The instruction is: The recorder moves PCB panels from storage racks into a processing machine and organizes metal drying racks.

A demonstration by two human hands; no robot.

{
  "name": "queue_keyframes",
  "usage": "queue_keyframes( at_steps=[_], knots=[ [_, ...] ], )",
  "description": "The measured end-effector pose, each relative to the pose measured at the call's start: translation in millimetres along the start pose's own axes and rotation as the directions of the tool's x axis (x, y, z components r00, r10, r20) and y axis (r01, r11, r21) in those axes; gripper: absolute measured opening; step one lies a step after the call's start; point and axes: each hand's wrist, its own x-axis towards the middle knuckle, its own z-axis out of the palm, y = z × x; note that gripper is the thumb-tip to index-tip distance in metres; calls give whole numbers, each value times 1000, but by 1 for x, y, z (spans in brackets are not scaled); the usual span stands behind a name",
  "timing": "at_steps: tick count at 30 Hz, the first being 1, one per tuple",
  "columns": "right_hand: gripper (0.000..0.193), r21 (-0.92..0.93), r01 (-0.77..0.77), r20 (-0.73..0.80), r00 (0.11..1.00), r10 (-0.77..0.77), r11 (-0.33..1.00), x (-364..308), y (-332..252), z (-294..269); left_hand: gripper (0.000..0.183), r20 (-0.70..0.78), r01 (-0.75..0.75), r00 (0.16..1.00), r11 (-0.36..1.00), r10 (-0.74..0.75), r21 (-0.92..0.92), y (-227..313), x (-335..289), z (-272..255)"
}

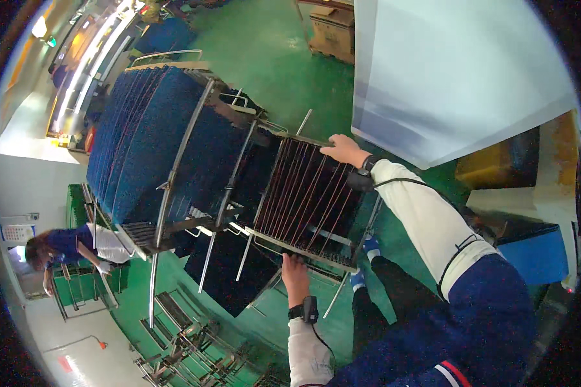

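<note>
A metal rack with a row of thin reddish rods or wires across a dark inside stands in front of me. My right hand grips its far upper rail, fingers pointing left over the edge. At the nearer, lower rail, my left hand is closed, its fingers partly hidden behind the rail. Left of this rack stand larger metal racks holding dark blue sheets or panels, packed close together. Bare metal legs stick out from the racks.
A big white board or sheet rises at the upper right, beside a blue box. A cardboard box stands at the back. Another person bends over metal frames at the left. Several metal frames lie on the green floor.
</note>
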Motion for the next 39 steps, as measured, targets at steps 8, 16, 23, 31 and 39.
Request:
queue_keyframes(
  at_steps=[8,16,23,31,39],
  knots=[
    [52,-119,-61,142,987,78,991,-30,22,-28,25,120,100,989,988,-85,-120,9,6,2],
    [52,1,-405,182,899,398,914,-198,102,-88,29,26,220,974,963,-226,154,-1,-19,3],
    [67,213,-654,87,753,653,726,-394,154,-116,35,81,201,958,842,-276,500,-43,-12,4],
    [67,566,-799,134,335,932,206,-601,214,-89,33,192,98,914,653,-359,751,-141,-64,89],
    [77,753,-633,246,525,815,180,-785,323,4,25,290,-111,860,400,-420,910,-295,-96,157]
  ],
)
